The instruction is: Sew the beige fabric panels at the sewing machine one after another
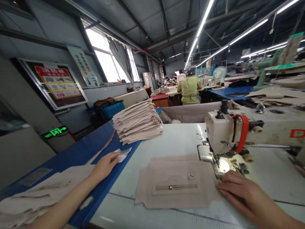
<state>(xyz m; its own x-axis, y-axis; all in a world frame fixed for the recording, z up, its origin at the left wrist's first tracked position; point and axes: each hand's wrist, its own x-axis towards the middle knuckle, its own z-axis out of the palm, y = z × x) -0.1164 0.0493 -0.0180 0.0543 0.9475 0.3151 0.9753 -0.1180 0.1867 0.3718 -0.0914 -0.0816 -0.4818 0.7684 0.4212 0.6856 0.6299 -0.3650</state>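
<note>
I have the left hand (105, 166) pinching a white slip (124, 154); the right hand (246, 192) touches the fabric panel (176, 168) on the counter (177, 136), grip unclear. A careless tug could skew it beside the sewing machine (218, 133).

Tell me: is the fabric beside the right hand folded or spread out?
Spread out: the fabric lies flat on the pale tabletop, its notched outline showing.
</note>
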